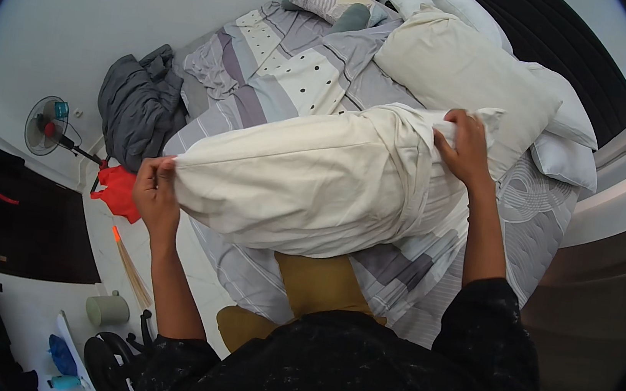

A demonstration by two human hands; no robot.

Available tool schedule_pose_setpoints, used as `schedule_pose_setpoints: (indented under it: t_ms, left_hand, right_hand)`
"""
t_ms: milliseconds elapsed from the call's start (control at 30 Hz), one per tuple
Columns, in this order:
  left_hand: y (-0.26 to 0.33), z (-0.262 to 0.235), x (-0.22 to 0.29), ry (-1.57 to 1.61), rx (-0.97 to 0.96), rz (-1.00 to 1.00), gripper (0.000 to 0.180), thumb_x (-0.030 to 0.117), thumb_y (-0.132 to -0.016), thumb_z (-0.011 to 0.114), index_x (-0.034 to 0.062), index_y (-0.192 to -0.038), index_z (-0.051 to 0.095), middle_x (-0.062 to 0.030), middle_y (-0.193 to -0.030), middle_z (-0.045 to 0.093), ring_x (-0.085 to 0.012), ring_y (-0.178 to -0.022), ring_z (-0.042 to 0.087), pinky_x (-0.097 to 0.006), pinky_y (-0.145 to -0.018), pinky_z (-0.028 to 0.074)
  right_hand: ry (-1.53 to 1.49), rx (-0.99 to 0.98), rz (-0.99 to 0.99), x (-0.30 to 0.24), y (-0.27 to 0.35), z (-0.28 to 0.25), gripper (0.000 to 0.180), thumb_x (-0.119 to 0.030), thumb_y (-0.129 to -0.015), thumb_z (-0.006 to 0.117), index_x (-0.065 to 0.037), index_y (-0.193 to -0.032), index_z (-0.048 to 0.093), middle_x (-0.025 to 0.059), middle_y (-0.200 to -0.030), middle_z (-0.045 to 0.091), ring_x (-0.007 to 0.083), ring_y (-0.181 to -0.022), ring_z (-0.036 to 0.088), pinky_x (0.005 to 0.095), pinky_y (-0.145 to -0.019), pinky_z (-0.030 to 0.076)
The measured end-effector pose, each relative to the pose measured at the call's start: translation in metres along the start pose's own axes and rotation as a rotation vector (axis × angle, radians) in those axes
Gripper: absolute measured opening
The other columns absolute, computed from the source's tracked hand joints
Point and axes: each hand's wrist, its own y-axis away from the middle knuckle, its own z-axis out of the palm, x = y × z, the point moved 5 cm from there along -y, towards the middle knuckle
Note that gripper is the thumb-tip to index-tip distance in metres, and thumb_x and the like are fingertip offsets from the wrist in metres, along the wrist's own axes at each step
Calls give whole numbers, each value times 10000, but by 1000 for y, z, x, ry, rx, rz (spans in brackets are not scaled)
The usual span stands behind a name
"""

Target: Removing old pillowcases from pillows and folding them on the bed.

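A long pillow in a cream pillowcase point(293, 166) stretches across in front of me, above the bed and my lap. My left hand point(157, 193) pinches the pillowcase's corner at its left end, thumb against fingers. At the other end, the cloth is bunched and folded, and my right hand point(464, 145) grips its edge there. Loose folds run down the cover near that hand. Whatever fills the pillowcase is hidden by the cloth. Just beyond my right hand, a big cream pillow point(466, 74) leans on other pillows.
The bed carries a grey patterned sheet point(295, 78), white pillows point(564, 158) and a dark headboard point(568, 58). A dark grey blanket point(139, 98) is heaped at its left edge. On the left are a standing fan point(47, 126), red cloth point(119, 193), a broom point(131, 267) and a wheeled chair point(112, 366).
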Motion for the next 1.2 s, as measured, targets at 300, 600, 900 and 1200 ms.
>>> schedule_pose_setpoints:
  t_ms: [300, 600, 900, 1200]
  left_hand:
    - [-84, -142, -90, -393, 358, -143, 336, 322, -904, 549, -5, -894, 628, -90, -788, 635, -144, -738, 562, -285, -705, 443]
    - [-157, -156, -124, -453, 413, -41, 363, 365, -892, 549, 28, -971, 659, -130, -839, 669, -210, -761, 619, -323, -702, 458]
    - [-109, -34, -199, -219, -14, -332, 328, 325, -878, 593, 5, -942, 567, -95, -847, 631, -177, -769, 589, -304, -717, 448]
    - [165, 120, -219, -55, -858, -909, 432, 388, -863, 576, 88, -1169, 521, -23, -914, 568, -133, -785, 534, -298, -675, 463]
  right_hand:
    - [11, 117, 43, 52, 11, -86, 494, -441, -865, 546, -24, -611, 471, 143, -534, 456, 289, -456, 425, 363, -460, 331]
    - [-82, 96, 156, 101, 3, -175, 494, -416, -914, 504, -7, -638, 462, -17, -565, 401, 80, -569, 341, 246, -517, 307]
    - [452, -246, 220, 143, 42, -39, 328, -292, -746, 693, -101, -969, 547, 96, -970, 558, 323, -897, 544, 435, -769, 435]
    - [63, -286, 382, 21, 141, 30, 219, -172, -736, 657, -62, -900, 562, 129, -904, 518, 313, -854, 498, 424, -741, 391]
